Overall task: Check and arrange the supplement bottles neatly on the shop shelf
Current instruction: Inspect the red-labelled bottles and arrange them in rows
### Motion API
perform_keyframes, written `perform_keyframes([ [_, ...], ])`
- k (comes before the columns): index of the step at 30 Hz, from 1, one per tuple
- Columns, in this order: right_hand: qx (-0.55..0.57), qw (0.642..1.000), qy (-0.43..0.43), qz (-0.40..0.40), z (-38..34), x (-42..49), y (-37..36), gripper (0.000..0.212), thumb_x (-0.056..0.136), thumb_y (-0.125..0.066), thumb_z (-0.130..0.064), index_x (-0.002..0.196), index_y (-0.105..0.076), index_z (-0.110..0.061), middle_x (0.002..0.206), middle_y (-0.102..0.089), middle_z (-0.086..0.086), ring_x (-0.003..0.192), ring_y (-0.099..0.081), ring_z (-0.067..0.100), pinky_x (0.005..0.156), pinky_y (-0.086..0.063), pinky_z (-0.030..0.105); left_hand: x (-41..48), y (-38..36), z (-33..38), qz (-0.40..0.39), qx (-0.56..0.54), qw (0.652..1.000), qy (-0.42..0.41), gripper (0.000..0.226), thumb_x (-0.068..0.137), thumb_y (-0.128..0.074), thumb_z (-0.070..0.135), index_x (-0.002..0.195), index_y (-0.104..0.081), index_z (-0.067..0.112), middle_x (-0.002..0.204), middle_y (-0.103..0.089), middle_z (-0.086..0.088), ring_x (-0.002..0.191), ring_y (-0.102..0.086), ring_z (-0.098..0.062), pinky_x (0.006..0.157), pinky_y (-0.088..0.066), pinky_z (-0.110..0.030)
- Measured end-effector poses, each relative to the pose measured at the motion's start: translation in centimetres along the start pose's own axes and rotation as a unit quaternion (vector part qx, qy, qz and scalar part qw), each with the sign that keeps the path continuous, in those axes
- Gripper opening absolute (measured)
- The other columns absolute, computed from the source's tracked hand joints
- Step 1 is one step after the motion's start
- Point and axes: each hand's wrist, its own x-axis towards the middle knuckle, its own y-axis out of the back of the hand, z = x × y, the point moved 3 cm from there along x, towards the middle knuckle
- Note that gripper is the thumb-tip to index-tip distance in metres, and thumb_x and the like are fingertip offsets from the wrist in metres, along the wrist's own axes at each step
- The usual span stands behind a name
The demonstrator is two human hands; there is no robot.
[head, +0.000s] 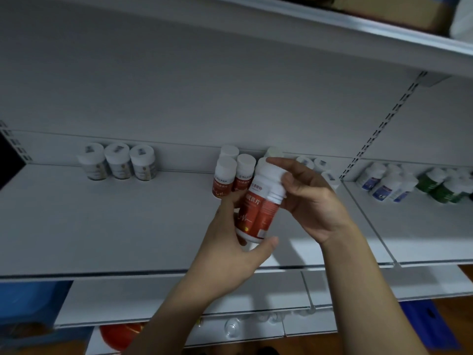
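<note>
A white bottle with a red label [258,208] is held tilted above the white shelf [102,226]. My left hand [235,254] grips its base from below, thumb across the bottom. My right hand [307,198] holds its white cap end with the fingers curled round the top. Behind it stand more red-label bottles [231,179] in a small cluster near the back wall. Three white bottles with grey-marked caps [117,161] stand in a row at the back left.
Blue-label bottles [384,185] and green bottles [442,185] crowd the neighbouring shelf bay at right, past a slotted upright [378,124]. More white-capped bottles [314,162] sit behind my right hand. An upper shelf [358,24] overhangs; lower shelves lie below.
</note>
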Motion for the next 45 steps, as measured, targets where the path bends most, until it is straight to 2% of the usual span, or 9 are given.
perform_keyframes([
  [9, -0.044, 0.996, 0.004, 0.075, 0.4, 0.7, -0.4, 0.067, 0.048, -0.088, -0.057, 0.099, -0.073, -0.017, 0.101, -0.072, 0.007, 0.094, -0.068, 0.021, 0.069, -0.055, 0.028, 0.7, 0.4, -0.3, 0.047, 0.014, 0.999, -0.011, 0.064, 0.075, -0.08, 0.03, 0.118, -0.037, 0.051, 0.121, -0.049, 0.017, 0.097, -0.056, 0.005, 0.076, -0.048, -0.008],
  [13, -0.002, 0.999, 0.009, 0.039, -0.1, 0.8, -0.7, 0.057, 0.066, -0.078, -0.04, 0.113, -0.068, -0.01, 0.108, -0.071, 0.01, 0.098, -0.067, 0.022, 0.075, -0.055, 0.03, 1.0, 0.6, 0.5, 0.05, -0.027, 0.998, -0.02, 0.051, 0.083, -0.074, 0.023, 0.11, -0.04, 0.05, 0.11, -0.055, 0.022, 0.091, -0.06, 0.006, 0.068, -0.046, -0.007],
  [19, 0.017, 0.999, 0.036, 0.03, -0.4, 1.2, -0.1, 0.047, 0.065, -0.079, -0.031, 0.11, -0.071, -0.018, 0.108, -0.07, 0.01, 0.1, -0.063, 0.028, 0.085, -0.044, 0.042, 1.6, 0.3, 1.1, 0.035, -0.016, 0.999, -0.032, 0.049, 0.088, -0.068, 0.021, 0.122, -0.038, 0.041, 0.104, -0.056, 0.019, 0.085, -0.059, 0.009, 0.066, -0.044, -0.005],
  [24, 0.011, 0.996, 0.021, 0.086, -0.2, 1.4, -0.2, 0.049, 0.056, -0.086, -0.024, 0.101, -0.069, -0.016, 0.093, -0.071, 0.003, 0.086, -0.067, 0.02, 0.071, -0.051, 0.033, 2.2, 0.2, 0.2, 0.018, 0.067, 0.997, -0.016, 0.069, 0.074, -0.08, 0.034, 0.128, -0.037, 0.043, 0.122, -0.038, 0.017, 0.098, -0.05, 0.009, 0.081, -0.048, -0.015],
  [27, -0.005, 0.994, 0.023, 0.109, 0.2, 1.5, -0.2, 0.039, 0.063, -0.083, -0.009, 0.095, -0.062, -0.013, 0.082, -0.072, -0.003, 0.074, -0.069, 0.012, 0.059, -0.054, 0.025, 2.3, 0.4, -0.4, 0.041, 0.07, 0.997, -0.02, 0.06, 0.076, -0.078, 0.027, 0.118, -0.04, 0.047, 0.118, -0.036, 0.014, 0.094, -0.051, 0.008, 0.078, -0.05, -0.015],
  [33, -0.023, 0.995, 0.028, 0.091, -0.1, 1.2, 0.5, 0.059, 0.057, -0.085, -0.044, 0.103, -0.065, -0.011, 0.098, -0.07, 0.007, 0.089, -0.065, 0.021, 0.073, -0.054, 0.033, 1.8, 0.4, -0.4, 0.004, -0.024, 1.0, -0.007, 0.048, 0.087, -0.067, 0.042, 0.117, -0.032, 0.057, 0.106, -0.057, 0.032, 0.093, -0.061, 0.007, 0.073, -0.048, -0.008],
  [39, -0.007, 0.999, 0.024, 0.036, 0.0, 0.8, 0.8, 0.053, 0.067, -0.079, -0.026, 0.115, -0.066, -0.012, 0.109, -0.068, 0.011, 0.097, -0.065, 0.023, 0.081, -0.055, 0.033, 1.9, 0.2, -0.9, -0.037, -0.016, 0.999, -0.004, 0.047, 0.089, -0.044, 0.055, 0.134, -0.029, 0.053, 0.103, -0.06, 0.031, 0.082, -0.062, -0.001, 0.073, -0.048, -0.013],
  [42, -0.022, 0.999, 0.017, 0.039, -0.3, 0.8, 0.6, 0.041, 0.07, -0.078, -0.015, 0.11, -0.067, -0.014, 0.108, -0.071, 0.007, 0.097, -0.066, 0.02, 0.079, -0.054, 0.032, 1.9, 0.2, -0.8, -0.05, -0.05, 0.997, 0.016, 0.043, 0.097, -0.047, 0.042, 0.139, -0.036, 0.042, 0.105, -0.061, 0.019, 0.078, -0.06, 0.001, 0.069, -0.045, -0.009],
  [45, -0.035, 0.997, 0.016, 0.068, -0.3, 1.1, 0.1, 0.031, 0.071, -0.077, -0.01, 0.1, -0.069, -0.017, 0.098, -0.073, 0.003, 0.088, -0.068, 0.017, 0.074, -0.054, 0.03, 2.2, 0.2, -0.8, -0.052, -0.057, 0.997, 0.026, 0.046, 0.09, -0.063, 0.036, 0.125, -0.038, 0.053, 0.109, -0.062, 0.019, 0.085, -0.061, 0.003, 0.069, -0.05, -0.015],
])
